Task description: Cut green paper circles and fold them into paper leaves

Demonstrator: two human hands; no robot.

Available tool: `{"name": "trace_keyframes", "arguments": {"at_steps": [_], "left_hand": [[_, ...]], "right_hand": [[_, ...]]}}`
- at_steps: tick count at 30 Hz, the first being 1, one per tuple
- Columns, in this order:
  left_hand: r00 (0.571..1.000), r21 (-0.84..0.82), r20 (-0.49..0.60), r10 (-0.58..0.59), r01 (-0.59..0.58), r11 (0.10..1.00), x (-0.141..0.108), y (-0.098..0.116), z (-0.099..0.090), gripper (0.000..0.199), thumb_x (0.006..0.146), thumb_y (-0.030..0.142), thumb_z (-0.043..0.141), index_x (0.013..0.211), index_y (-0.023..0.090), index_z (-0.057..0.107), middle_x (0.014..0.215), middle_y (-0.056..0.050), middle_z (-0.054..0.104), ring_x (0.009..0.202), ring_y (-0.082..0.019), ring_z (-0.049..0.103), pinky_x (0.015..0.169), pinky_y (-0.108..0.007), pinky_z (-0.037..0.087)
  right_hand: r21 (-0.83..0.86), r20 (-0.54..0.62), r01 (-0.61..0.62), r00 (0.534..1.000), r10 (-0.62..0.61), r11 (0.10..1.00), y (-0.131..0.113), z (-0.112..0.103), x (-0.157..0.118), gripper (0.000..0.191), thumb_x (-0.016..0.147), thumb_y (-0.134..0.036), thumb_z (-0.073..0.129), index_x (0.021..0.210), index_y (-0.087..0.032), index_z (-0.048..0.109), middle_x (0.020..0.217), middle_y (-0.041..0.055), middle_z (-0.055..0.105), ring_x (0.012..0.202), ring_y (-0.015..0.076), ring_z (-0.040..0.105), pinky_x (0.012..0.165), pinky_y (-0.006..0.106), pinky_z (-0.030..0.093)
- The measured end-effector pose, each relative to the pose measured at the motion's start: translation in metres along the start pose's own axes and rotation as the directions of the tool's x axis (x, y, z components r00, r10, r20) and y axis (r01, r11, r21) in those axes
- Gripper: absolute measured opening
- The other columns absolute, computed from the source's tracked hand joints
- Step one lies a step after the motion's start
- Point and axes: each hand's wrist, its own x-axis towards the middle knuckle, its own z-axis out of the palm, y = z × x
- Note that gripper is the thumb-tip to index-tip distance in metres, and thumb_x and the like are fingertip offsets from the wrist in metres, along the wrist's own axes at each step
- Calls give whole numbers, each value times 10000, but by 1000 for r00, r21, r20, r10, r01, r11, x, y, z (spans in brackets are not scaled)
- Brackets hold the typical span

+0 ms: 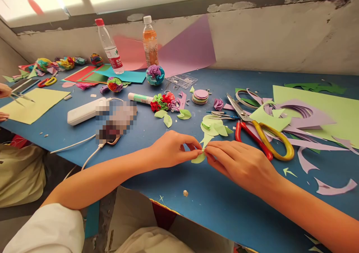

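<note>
Between my two hands, just above the blue table's front half, is a small light green paper piece (198, 159) that looks like a leaf. My left hand (172, 150) pinches its left side between thumb and finger. From the right, my right hand (238, 159) closes its fingertips on the same piece, and they hide part of it. Right behind the fingertips lie more light green paper cutouts (212, 125), some round and some leaf-shaped. Large scissors (252, 124) with red and yellow handles rest partly open beyond my right hand.
Purple and green paper scraps (305, 114) spread across the right. Behind my hands are a glue stick (141, 98), paper flowers (161, 102) and a stack of paper discs (200, 96). A white power bank (85, 112) with cables lies left. Two bottles (150, 42) stand behind. Another person's hand (5, 90) holds scissors at far left.
</note>
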Motion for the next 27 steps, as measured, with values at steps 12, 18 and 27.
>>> {"name": "trace_keyframes", "arguments": {"at_steps": [12, 18, 27], "left_hand": [[993, 115, -84, 80, -70, 991, 1, 2, 3, 217, 819, 335, 560, 881, 176, 694, 759, 6, 700, 575, -66, 579, 561, -156, 457], [989, 106, -96, 111, -101, 989, 3, 0, 3, 220, 828, 335, 551, 858, 171, 695, 736, 2, 705, 636, -80, 618, 568, -147, 459], [907, 353, -187, 379, -298, 887, 3, -6, 5, 247, 876, 319, 492, 861, 182, 697, 745, -15, 716, 669, -89, 632, 624, -174, 460]], "right_hand": [[-9, -77, 56, 995, -57, 998, 4, -4, 0, 145, 874, -126, 485, 830, -210, 595, 709, 8, 698, 596, 156, 643, 587, 283, 477], [207, -107, -71, 990, 95, 976, 5, 2, -4, 101, 850, -148, 528, 906, -217, 576, 789, 28, 704, 641, 161, 664, 583, 266, 518], [678, 239, -532, 813, 531, 508, -2, -1, 5, 149, 850, -320, 548, 804, -220, 648, 736, 25, 691, 574, 140, 645, 488, 217, 556]]}}
